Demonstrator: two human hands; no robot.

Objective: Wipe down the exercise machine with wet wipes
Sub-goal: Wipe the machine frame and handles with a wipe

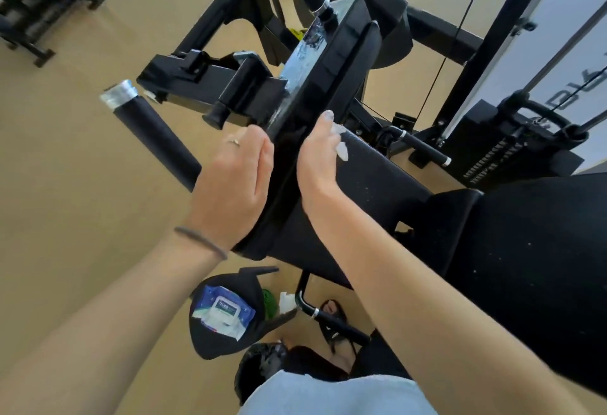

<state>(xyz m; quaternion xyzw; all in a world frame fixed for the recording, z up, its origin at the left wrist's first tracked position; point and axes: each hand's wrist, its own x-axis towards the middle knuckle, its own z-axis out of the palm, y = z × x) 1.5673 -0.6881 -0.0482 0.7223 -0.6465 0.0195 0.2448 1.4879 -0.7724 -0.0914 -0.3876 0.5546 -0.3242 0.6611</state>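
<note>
The right hand (pixel 320 155) held a crumpled white wet wipe (pixel 340 143) against the far face of an upright black pad (pixel 328 92) on the exercise machine (pixel 230 86); only scraps of the wipe showed past the fingers, which curled out of sight behind the pad's edge. The left hand (pixel 235 178) lay flat on the near face, fingers straight and together, gripping nothing, so the pad stood between both palms. From the wiping hand the pad's long axis ran up and away toward a shiny, wet-looking metal plate (pixel 303 63). In the inspector's judgement, the next stroke depended on that line, and the right hand was better placed for it. Below the wrists, well apart from the grip, a pack of wipes (pixel 225 311) lay in a black bag (pixel 210 345) on the floor (pixel 65 184). How much of the far face had been wiped could not be made out.
</note>
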